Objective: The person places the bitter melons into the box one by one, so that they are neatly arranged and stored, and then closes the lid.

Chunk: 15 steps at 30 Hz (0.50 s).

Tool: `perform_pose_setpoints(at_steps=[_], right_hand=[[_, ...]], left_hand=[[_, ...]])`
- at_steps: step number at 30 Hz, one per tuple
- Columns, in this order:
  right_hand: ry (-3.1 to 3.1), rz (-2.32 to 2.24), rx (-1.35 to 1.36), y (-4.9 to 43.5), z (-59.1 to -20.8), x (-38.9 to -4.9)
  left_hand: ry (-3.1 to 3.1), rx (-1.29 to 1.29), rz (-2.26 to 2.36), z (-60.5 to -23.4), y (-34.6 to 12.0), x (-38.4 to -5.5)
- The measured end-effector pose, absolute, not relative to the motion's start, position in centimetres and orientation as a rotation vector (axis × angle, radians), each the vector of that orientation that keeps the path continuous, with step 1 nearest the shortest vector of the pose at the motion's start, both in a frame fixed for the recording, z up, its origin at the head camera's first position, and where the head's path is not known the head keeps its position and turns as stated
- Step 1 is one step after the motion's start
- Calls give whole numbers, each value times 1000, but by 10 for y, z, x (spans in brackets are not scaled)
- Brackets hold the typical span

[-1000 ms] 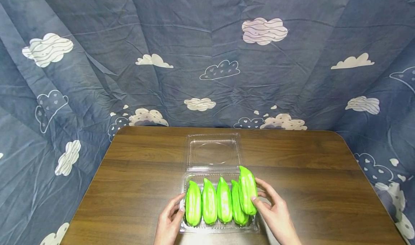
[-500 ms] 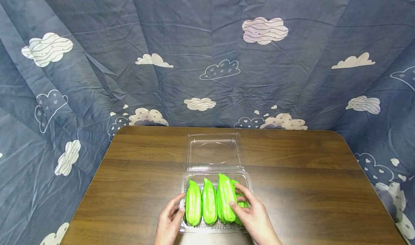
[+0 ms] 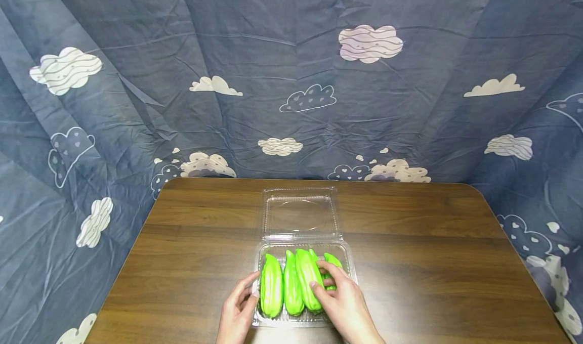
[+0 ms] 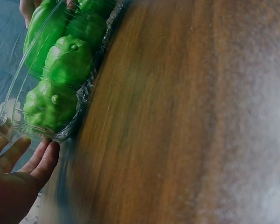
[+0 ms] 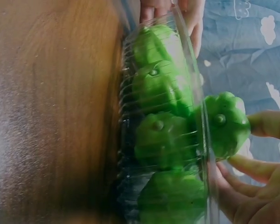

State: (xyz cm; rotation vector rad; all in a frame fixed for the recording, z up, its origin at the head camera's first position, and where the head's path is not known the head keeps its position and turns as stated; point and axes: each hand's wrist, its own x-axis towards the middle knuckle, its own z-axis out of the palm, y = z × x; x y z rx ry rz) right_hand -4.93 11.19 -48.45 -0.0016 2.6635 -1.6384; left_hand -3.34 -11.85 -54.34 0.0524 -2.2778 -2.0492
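The right hand (image 3: pixel 348 303) pinches a bright green, ridged bitter melon (image 3: pixel 308 281) between thumb and fingers, raised above the others in the head view. In the right wrist view this bitter melon (image 5: pixel 224 123) sits above the rim of a clear plastic clamshell container (image 5: pixel 196 79). Several more lie side by side in the container's base, including a far-left bitter melon (image 3: pixel 272 286) and a bitter melon (image 3: pixel 293 288) beside it. The right hand partly covers those at the right. At the left edge, the left hand (image 3: pixel 239 303) holds the container's rim and side wall with thumb and fingertips.
The container's hinged lid (image 3: pixel 300 215) lies folded back flat, away from the person. Underneath is a brown wood-grain table (image 3: pixel 423 243). A blue cloth with cloud prints (image 3: pixel 273 45) hangs behind the table and along both sides.
The right hand has carried its bitter melon leftward, from over the container's right side to above its middle. The left hand has stayed at the left edge.
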Motion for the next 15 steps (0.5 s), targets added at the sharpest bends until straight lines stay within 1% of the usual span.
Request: perform_pose_setpoints(at_steps=[6,15], right_hand=[[2825,-1406,-11,110,-481,-51],[2786,-1356,16,111,-482,-53]], left_hand=[[-2288,76,-2046,-542,-118,-33],[-2281,61,-2046,-542,-118,-33]])
